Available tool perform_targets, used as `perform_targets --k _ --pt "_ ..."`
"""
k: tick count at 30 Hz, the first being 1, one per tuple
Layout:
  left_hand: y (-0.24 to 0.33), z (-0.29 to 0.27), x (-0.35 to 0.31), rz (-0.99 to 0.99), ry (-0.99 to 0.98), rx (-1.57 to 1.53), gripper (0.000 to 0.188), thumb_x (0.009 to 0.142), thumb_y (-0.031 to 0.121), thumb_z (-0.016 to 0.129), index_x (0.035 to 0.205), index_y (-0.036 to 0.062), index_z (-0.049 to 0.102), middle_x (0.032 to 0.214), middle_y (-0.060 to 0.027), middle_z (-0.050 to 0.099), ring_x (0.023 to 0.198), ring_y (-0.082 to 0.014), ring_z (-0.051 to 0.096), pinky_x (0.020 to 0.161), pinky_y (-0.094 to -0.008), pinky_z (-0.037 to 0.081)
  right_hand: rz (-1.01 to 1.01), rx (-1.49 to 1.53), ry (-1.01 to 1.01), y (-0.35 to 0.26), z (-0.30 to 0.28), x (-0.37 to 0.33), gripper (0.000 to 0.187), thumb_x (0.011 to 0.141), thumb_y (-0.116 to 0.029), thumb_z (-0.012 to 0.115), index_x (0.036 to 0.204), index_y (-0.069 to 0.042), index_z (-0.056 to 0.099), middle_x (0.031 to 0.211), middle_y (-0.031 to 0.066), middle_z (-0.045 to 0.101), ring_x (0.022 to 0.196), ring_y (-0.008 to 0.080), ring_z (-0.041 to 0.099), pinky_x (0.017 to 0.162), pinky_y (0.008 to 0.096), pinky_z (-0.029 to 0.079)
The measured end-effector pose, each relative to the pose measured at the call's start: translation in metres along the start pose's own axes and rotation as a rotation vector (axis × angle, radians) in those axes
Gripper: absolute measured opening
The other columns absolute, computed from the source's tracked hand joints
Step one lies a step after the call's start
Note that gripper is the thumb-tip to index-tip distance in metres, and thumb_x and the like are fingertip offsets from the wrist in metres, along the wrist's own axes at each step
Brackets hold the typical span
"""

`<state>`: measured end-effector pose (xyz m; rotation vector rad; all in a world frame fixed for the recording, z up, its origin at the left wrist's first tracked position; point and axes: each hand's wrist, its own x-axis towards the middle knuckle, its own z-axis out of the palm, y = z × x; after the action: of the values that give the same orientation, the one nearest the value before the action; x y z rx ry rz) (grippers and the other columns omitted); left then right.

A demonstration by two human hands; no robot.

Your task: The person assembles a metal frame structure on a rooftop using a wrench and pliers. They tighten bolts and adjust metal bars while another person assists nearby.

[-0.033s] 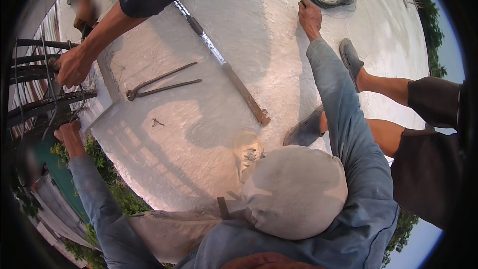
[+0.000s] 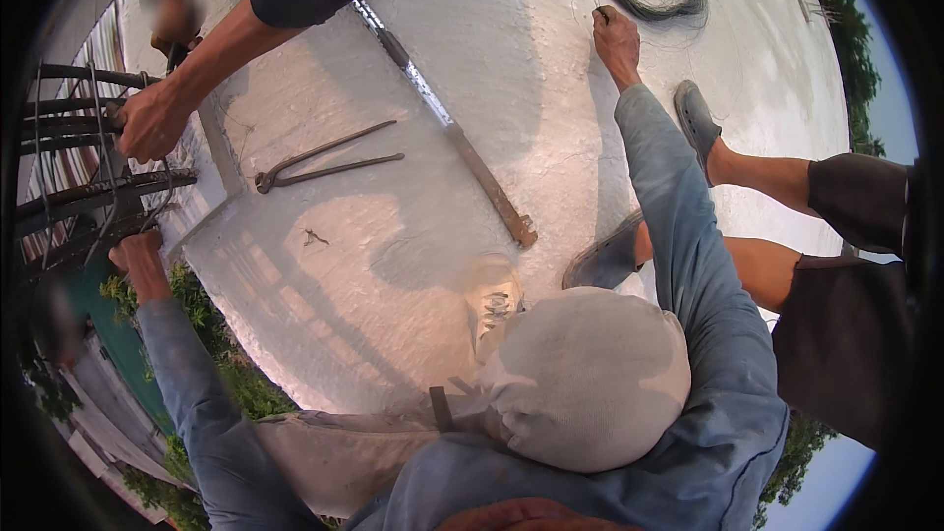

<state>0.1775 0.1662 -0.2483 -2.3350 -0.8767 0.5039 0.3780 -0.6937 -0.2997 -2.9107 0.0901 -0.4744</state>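
Observation:
At the left edge, my left hand [image 2: 143,261] closes around the lowest bar of a rebar cage [image 2: 167,179]; its fingertips are partly hidden. Higher up, a co-worker's hand [image 2: 155,123], below a dark sleeve, grips the same cage. My right hand [image 2: 617,44] is stretched far forward, its fingers closed on something small and dark that I cannot make out. Just beyond it lies a curved bundle of thin dark tie wire [image 2: 649,2]. Between my arms, end-cutting pincers [image 2: 329,154] and a long metal bar tool [image 2: 442,118] rest on the pale concrete slab [image 2: 393,324].
My bent knee [image 2: 590,379] and pale shoe [image 2: 497,305] take up the near middle. To the right, another person's feet in dark clogs [image 2: 696,123] stand on the slab. A small twisted wire scrap [image 2: 315,237] lies by the pincers. Beyond the slab's left edge, green plants [image 2: 241,379] show below.
The rebar cage and my left hand sit slightly higher in the picture. My right hand has shifted a little down, staying closed. The tools have barely shifted in view.

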Motion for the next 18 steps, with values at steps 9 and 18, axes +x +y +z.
perform_targets --k 9,18 --pt "0.019 -0.014 0.011 -0.103 -0.161 -0.091 0.041 0.102 0.042 0.053 0.138 0.0295 0.068 0.139 0.0034 0.069 0.127 -0.0188 0.065 0.109 -0.0372 0.046 -0.197 0.205 -0.609 -0.121 -0.087 -0.162 0.029 0.106 -0.021 0.056 0.132 -0.012 0.066 0.071 0.0217 0.066 0.069 0.0413 0.067 0.065 0.0505 0.05" --pt "0.02 -0.042 0.008 -0.18 -0.372 -0.21 0.048 0.107 0.043 0.05 0.146 0.0193 0.06 0.138 0.0047 0.068 0.127 -0.0098 0.062 0.116 -0.0316 0.037 -0.114 0.498 -1.094 -0.239 -0.186 -0.319 0.031 0.104 -0.014 0.052 0.13 -0.001 0.061 0.069 0.0186 0.068 0.073 0.0391 0.07 0.073 0.0466 0.052"
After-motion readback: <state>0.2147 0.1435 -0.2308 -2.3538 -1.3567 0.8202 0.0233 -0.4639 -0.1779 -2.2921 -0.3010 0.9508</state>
